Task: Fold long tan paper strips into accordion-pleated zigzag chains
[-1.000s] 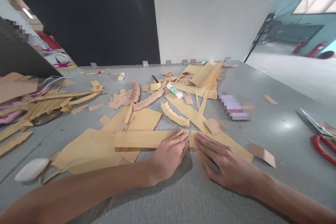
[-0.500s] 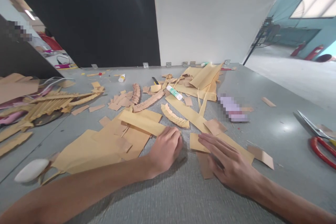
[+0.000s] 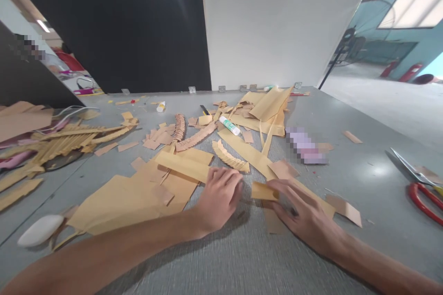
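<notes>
My left hand [image 3: 221,196] rests on the table with its fingers curled in. A long tan paper strip [image 3: 185,165] runs up to its knuckles, and the palm side is hidden. Between the thumb and fingers of my right hand [image 3: 302,209] is a small rectangular piece of brown paper [image 3: 260,190], its left end sticking out toward my left hand. Beneath it lies another brown paper piece [image 3: 272,221]. Just beyond the hands is a curved, pleated paper strip [image 3: 230,156]. A longer flat strip [image 3: 244,147] runs diagonally behind my right hand.
A glue stick [image 3: 229,125], a cutter [image 3: 205,109] and crumpled brown paper [image 3: 270,106] lie farther back. Red-handled scissors [image 3: 424,198] are at right, beyond a blurred lilac object [image 3: 306,145]. Large paper sheets [image 3: 114,203] and a white rounded object [image 3: 40,230] lie left. Upright panels [image 3: 270,27] border the back.
My right hand has gone from lying flat over the small paper piece to pinching it, and the piece is now tilted up slightly. My left hand has barely moved.
</notes>
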### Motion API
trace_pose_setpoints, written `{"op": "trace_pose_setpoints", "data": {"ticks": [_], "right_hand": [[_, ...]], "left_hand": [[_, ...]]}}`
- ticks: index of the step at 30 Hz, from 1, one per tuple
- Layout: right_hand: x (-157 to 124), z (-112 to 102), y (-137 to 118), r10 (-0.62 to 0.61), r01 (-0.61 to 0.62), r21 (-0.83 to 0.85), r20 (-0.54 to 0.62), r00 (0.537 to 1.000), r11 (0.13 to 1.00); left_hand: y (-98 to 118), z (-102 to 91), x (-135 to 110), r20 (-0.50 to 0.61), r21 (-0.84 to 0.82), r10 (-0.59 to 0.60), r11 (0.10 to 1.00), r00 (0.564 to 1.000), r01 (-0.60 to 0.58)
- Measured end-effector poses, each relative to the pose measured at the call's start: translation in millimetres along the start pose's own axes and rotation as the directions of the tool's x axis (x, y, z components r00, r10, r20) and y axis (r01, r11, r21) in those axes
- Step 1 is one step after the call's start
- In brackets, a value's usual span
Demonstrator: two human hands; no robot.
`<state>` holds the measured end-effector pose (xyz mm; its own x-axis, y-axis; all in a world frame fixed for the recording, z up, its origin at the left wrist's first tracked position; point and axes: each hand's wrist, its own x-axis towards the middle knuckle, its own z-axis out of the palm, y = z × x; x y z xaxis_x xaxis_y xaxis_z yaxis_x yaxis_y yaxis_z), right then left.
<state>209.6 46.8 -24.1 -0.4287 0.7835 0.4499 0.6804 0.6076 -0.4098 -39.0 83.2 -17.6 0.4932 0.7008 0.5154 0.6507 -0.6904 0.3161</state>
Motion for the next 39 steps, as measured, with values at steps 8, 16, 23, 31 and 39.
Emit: {"op": "trace_pose_setpoints", "data": {"ticks": [8, 16, 23, 31, 39], "right_hand": [[0.4, 3.4, -13.6, -0.013, 0.016, 0.059, -0.053, 0.999, 0.998], [1.8, 7.0, -26.2, -0.032, 0.036, 0.118, -0.032, 0.999, 0.992], [28.1, 5.6, -41.9, 0.239, -0.21, 0.355, -0.04, 0.97, 0.911], [34.9, 18.9, -28.0, 0.377, -0.407, 0.521, 0.169, 0.911, 0.75], [23.3, 19.8, -24.5, 0.426, -0.429, 0.597, 0.157, 0.891, 0.677]], "left_hand": [[20.9, -12.2, 3.5, 0.231, -0.346, -0.116, 0.918, 0.966, 0.193], [13.4, -10.9, 6.5, 0.262, -0.589, -0.346, 0.683, 0.901, 0.433], [10.8, -11.0, 6.7, 0.294, -0.655, -0.296, 0.63, 0.909, 0.417], [8.0, -8.6, 4.4, 0.28, -0.684, -0.325, 0.592, 0.903, 0.425], [4.2, -6.4, 3.2, 0.407, -0.786, -0.314, 0.357, 0.858, 0.504]]}}
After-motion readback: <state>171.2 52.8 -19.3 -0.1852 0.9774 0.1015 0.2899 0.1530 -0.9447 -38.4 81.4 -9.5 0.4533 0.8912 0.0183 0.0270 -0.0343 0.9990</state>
